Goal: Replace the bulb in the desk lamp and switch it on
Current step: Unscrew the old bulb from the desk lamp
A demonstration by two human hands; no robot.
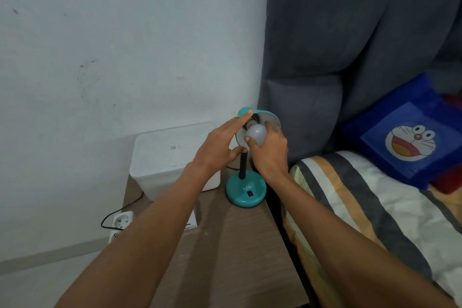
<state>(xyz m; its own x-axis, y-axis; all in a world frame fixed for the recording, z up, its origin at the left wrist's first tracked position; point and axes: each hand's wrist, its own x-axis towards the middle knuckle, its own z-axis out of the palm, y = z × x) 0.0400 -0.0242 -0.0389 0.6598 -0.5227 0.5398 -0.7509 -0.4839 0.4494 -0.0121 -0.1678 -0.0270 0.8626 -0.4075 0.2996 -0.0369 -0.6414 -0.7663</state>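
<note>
A teal desk lamp stands on the bedside table, its round base bearing a small black switch on top. A black stem rises to the teal shade, which tilts toward me. A white bulb sits at the mouth of the shade, at the socket. My right hand grips the bulb from below and the right, fingers wrapped round it. My left hand lies flat against the left side of the shade, fingertips on its top and thumb near the stem, fingers extended.
A white lidded plastic box stands behind the lamp on the brown table. A small white carton peeks from under my left forearm. A white power strip with a black cable lies left of the table. A bed with striped sheet is at the right.
</note>
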